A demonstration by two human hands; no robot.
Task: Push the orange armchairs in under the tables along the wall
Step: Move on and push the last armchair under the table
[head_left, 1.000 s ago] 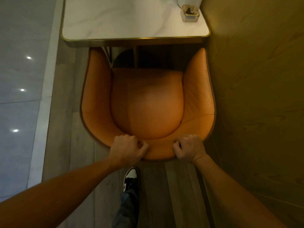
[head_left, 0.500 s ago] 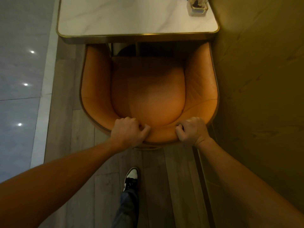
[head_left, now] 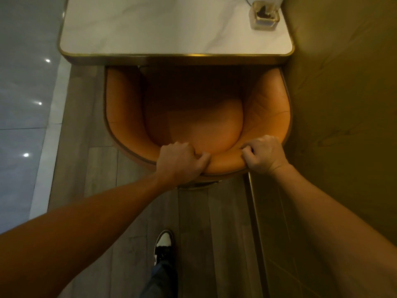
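An orange armchair (head_left: 193, 117) with a curved back stands in front of me, its front part hidden under a white marble table (head_left: 163, 29) with a gold rim. My left hand (head_left: 179, 162) grips the top of the backrest left of centre. My right hand (head_left: 265, 154) grips the same edge on the right side. Both arms reach forward from the bottom of the view. The chair's right armrest lies close to the wall (head_left: 343, 104).
A small glass holder (head_left: 266, 16) sits at the table's far right corner by the wall. Grey wooden flooring (head_left: 86, 168) runs left of the chair, with glossy tiles (head_left: 21, 93) beyond. My shoe (head_left: 163, 246) is on the floor behind the chair.
The armchair has slid forward, so more of its seat and armrests is now under the table. Both hands kept their grip on the backrest and moved with it.
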